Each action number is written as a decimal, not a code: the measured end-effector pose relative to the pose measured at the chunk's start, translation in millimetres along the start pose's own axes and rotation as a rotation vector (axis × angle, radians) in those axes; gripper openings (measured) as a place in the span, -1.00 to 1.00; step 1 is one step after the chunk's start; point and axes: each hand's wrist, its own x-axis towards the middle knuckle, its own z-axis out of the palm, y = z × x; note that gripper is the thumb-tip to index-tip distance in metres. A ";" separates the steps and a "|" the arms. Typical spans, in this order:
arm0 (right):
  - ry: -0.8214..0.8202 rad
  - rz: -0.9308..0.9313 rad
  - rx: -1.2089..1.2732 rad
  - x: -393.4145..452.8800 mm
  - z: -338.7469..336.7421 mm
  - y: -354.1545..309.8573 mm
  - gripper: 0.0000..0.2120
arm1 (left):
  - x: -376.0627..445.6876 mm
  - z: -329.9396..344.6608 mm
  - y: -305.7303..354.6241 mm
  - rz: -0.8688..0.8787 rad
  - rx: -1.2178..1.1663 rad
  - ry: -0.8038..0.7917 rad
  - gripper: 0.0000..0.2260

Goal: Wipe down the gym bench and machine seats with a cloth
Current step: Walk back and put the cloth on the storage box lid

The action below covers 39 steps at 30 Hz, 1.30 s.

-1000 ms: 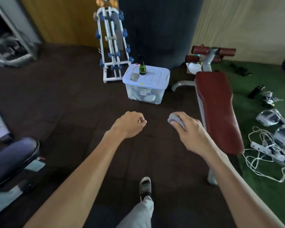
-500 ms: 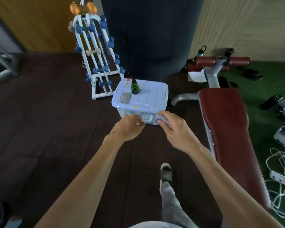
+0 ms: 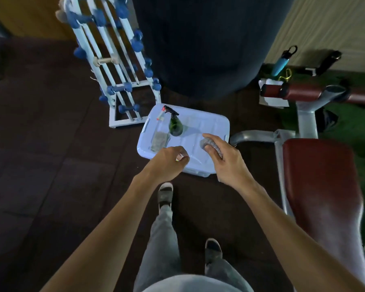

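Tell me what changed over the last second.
The person walked up to the storage bin; both hands now hang over its lid. The right hand still grips the grey cloth, the left hand stays loosely closed and empty. The spray bottle hasn't moved.

A pale blue storage box [image 3: 211, 125] sits mid-floor with a green spray bottle [image 3: 175, 125] upright on its lid; a white dumbbell rack [image 3: 114, 66] stands far left.

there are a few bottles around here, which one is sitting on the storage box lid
The dark green spray bottle, upright on the pale blue box lid. The teal bottle and the black one are by the far wall.
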 end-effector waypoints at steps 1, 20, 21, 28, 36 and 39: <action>0.024 0.034 0.005 24.9 8.3 12.3 -0.69 | 30.4 -3.5 -8.6 0.006 0.026 -0.029 -0.82; 0.219 0.531 0.130 279.0 258.0 338.7 -0.62 | 421.5 168.0 -202.4 -0.345 -0.367 -0.248 -0.79; 0.211 0.569 0.205 283.8 264.7 344.3 -0.63 | 429.2 174.6 -206.2 -0.387 -0.498 -0.270 -0.78; 0.238 0.729 0.655 290.9 263.4 363.1 -0.54 | 448.7 196.1 -241.5 -0.378 -0.773 -0.240 -0.78; 0.182 0.584 0.405 288.0 243.5 375.0 -0.78 | 449.0 180.0 -250.6 -0.265 -0.630 -0.229 -0.80; 0.099 0.548 0.385 290.6 237.2 376.6 -0.88 | 447.2 175.1 -251.7 -0.214 -0.559 -0.218 -0.79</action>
